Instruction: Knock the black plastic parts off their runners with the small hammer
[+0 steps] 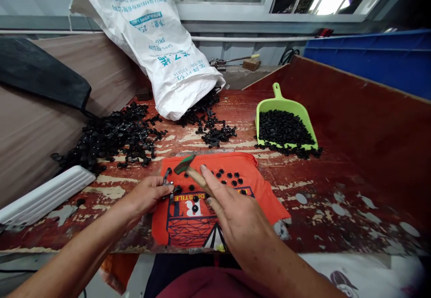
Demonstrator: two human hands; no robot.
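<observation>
My left hand (147, 195) pinches a small black plastic part (167, 175) with several arms, just above the left side of an orange printed cloth (266, 199). In my right hand (239, 217) is a small hammer (197, 177), gripped by its wooden handle. Its green-tinged head points left, a little above and to the right of the part. Loose black round pieces (195, 208) are scattered over the cloth between and beyond my hands. The fingertips of my left hand are partly hidden behind the part.
Behind the cloth, a white sack (182, 64) spills black plastic parts (215, 135). A larger heap of them (114, 136) lies left. At right, a green dustpan (277, 95) holds black pieces. A white plastic piece (50, 194) lies front left. Boards (363, 95) and a blue crate (370, 60) border the right.
</observation>
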